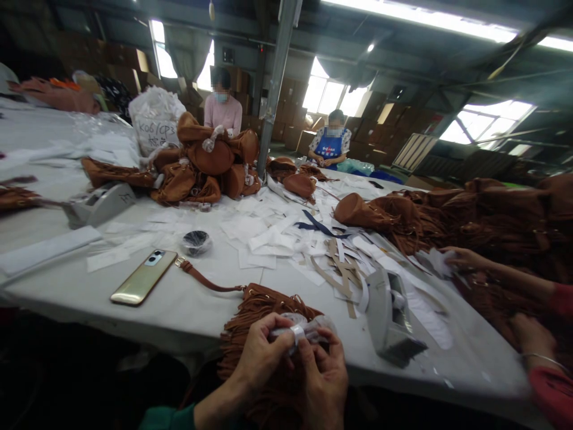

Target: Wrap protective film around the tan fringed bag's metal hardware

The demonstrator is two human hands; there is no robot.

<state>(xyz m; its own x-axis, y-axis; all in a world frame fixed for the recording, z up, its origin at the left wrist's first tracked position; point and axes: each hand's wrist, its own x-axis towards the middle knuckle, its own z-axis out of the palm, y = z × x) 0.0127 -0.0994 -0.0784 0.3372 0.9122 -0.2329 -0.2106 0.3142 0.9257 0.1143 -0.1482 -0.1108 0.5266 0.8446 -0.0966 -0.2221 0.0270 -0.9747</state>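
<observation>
The clear plastic wrap (326, 323) is located above the fringed bag (242, 325), at the near edge of the table (210, 310). A glossy white band (296, 332) crosses the plastic wrap between the two hands. The left hand (261, 351) grips the plastic wrap from the left, with its thumb at the white band. The right hand (326, 365) grips it from the right; its thumb and fingers are bent around the plastic. The fingers of both hands are closed in a pinch grasp.

The fringed bag is brown. Its fringe hangs at the near edge of the table, below the hands. A brown strap (210, 279) extends from the bag to the left and terminates in a metal buckle (179, 261), just beside a gold phone (144, 279). Behind the phone is a dark round item (196, 240) in clear plastic.

To the right of the hands stands a grey tape dispenser (380, 310). Tan strips (342, 272) lie just beside it; white sheets (271, 236) are spread farther back. A brown bag pile (208, 160) occupies the rear left.

At the right edge, a co-worker's hand (468, 261) touches crumpled plastic (433, 261). Two other people are positioned beyond the table.
</observation>
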